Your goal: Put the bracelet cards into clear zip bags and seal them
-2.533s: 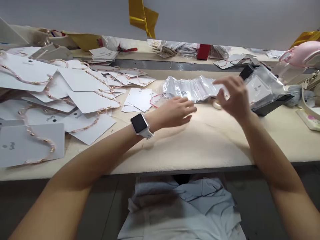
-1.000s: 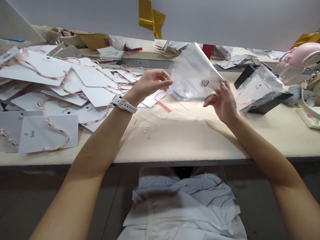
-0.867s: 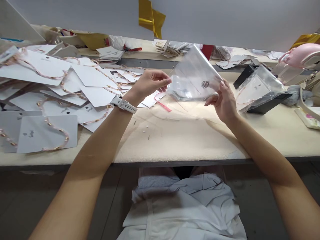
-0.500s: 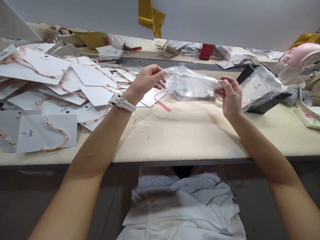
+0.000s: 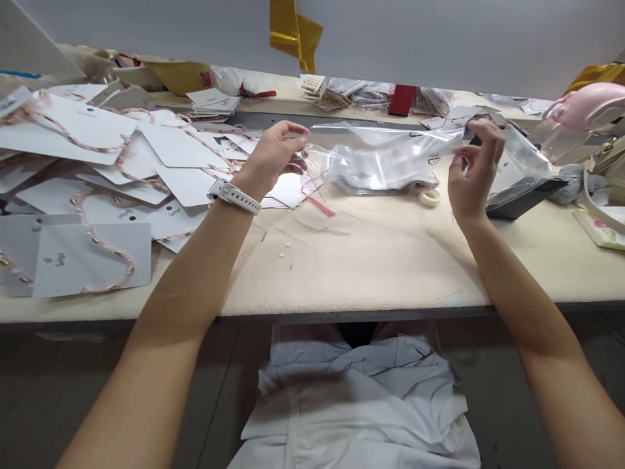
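Note:
A clear plastic bag (image 5: 410,138) is stretched between my two hands above the table. My left hand (image 5: 279,155), with a white watch on its wrist, pinches the bag's left end. At the other end my right hand (image 5: 472,170) has thumb and forefinger closed on the bag near a small dark print. Under the bag lies a pile of clear plastic bags (image 5: 371,174), partly seen through it. A red tassel (image 5: 319,207) rests just below my left hand, by some white cards.
Overlapping white cards with beaded strands (image 5: 92,260) cover the left side. A tape roll (image 5: 430,197) lies by the bags. Further right are a black holder (image 5: 525,202) with a bagged card and a pink-lidded bottle (image 5: 586,107). A grey panel (image 5: 415,45) hangs above.
My right hand has moved right and slightly away from the bag pile, drawing one clear bag out wide. The tape roll now shows more fully. My left hand has shifted slightly left.

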Demonstrator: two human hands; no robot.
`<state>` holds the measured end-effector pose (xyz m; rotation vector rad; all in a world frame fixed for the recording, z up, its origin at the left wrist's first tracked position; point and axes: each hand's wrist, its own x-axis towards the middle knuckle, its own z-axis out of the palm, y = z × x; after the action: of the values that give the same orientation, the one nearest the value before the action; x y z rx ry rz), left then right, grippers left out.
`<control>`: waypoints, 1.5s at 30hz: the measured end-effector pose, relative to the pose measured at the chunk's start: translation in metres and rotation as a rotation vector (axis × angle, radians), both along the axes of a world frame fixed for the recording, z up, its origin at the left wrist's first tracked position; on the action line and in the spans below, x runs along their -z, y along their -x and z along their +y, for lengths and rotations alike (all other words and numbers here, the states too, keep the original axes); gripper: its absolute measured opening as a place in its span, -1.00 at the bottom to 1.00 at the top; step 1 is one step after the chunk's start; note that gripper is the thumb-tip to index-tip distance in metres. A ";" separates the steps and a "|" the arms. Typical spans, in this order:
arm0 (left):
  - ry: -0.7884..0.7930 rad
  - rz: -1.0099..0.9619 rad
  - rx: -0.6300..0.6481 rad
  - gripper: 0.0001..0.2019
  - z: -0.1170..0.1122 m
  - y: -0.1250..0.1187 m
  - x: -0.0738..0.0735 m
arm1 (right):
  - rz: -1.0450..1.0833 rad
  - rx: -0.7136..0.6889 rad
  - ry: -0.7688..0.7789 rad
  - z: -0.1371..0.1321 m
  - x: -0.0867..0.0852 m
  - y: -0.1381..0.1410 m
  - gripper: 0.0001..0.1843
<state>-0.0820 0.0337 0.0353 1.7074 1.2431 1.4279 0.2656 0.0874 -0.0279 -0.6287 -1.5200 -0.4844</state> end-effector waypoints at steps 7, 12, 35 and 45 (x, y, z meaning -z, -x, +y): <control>-0.014 -0.291 -0.035 -0.79 0.007 0.016 -0.008 | 0.093 0.104 0.334 0.034 0.018 -0.015 -0.81; -0.419 -0.681 0.074 -0.79 0.008 0.022 -0.016 | 0.073 0.242 0.634 0.023 0.016 -0.005 -0.71; -1.149 0.043 -0.057 -0.86 -0.047 -0.037 -0.009 | -0.547 -0.034 0.387 -0.084 0.015 0.085 -0.14; -0.832 -0.397 -0.173 -0.27 -0.062 -0.023 -0.033 | -0.352 -0.407 0.374 -0.091 0.007 0.087 -0.84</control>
<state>-0.0589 -0.0286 0.0678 1.6680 0.6063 2.4753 0.1786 -0.0039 -0.0346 -0.5128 -2.0406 0.0092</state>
